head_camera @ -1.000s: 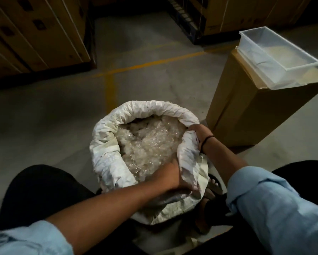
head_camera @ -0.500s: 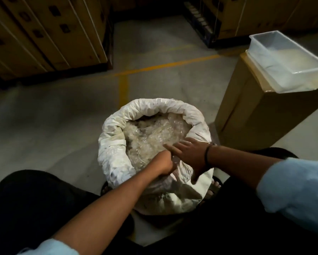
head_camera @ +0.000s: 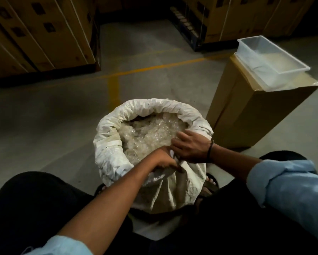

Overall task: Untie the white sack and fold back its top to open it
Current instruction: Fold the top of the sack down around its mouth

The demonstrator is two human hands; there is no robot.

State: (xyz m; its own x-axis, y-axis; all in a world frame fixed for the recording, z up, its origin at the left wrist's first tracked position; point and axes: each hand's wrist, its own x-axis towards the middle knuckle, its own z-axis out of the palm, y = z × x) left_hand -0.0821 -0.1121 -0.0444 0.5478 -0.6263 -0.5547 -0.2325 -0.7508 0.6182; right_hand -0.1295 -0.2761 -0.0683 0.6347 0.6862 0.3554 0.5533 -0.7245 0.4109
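1. Head view: crumpled white woven sack point(head_camera: 151, 115) stands open on the floor at 6 o'clock.
2. Left hand point(head_camera: 163, 160) grip is clamped on its near rim.
3. Right hand point(head_camera: 190, 146) fingers curl into that rim; closure unclear.

Dim concrete floor point(head_camera: 59, 115), yellow line point(head_camera: 145, 68), stacked cartons point(head_camera: 37, 32).

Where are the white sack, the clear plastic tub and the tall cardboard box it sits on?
white sack point(head_camera: 151, 107): head view, far rolled rim.
clear plastic tub point(head_camera: 261, 52): head view, near side wall.
cardboard box point(head_camera: 250, 115): head view, front face.
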